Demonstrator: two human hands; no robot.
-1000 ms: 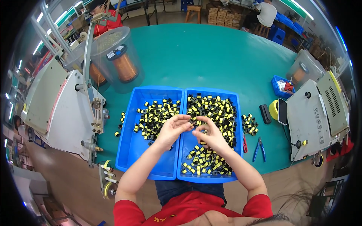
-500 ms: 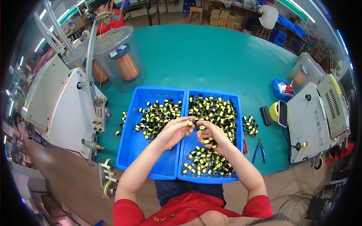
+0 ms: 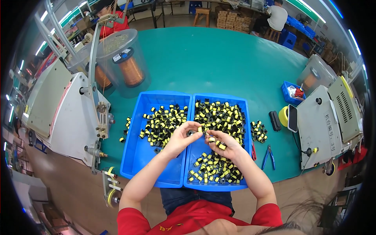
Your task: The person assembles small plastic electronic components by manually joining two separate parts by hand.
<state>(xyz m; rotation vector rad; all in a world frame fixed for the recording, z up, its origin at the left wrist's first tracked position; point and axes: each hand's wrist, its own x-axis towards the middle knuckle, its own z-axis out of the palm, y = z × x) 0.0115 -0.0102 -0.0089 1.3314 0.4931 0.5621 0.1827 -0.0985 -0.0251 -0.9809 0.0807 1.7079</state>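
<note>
Two hands meet over the seam between two blue trays near the front edge of the green table: left hand [image 3: 181,138] has its fingers pinched narrow on one small yellow-and-black part [image 3: 200,129], right hand [image 3: 226,145] is cupped, fingers curled around a few more of the same parts [image 3: 219,144]. Held part sits right above the divider, touching both sets of fingertips as far as I can tell. Risk, as I judge it: the pinch is tiny and the right palm is loaded, so a slip drops a part into the wrong tray or over the rim onto the table (a few strays [image 3: 126,124] already lie left of the left tray). Left tray [image 3: 135,156] is roughly half filled, its pile up toward the back; right tray [image 3: 243,117] is spread nearly end to end. Another loose cluster [image 3: 258,131] lies just right of the right tray, with blue-handled pliers [image 3: 268,156] nearer the front edge, and a black block [image 3: 275,120] and a yellow tape roll [image 3: 283,116] beside them. Winding machines flank both sides: white housing [image 3: 74,117] at the left, grey unit [image 3: 321,125] at the right, both close enough to catch an elbow. Clear cover with copper wire spool [image 3: 131,70] stands at the back left, well apart from the hands. Other people work at far benches.
</note>
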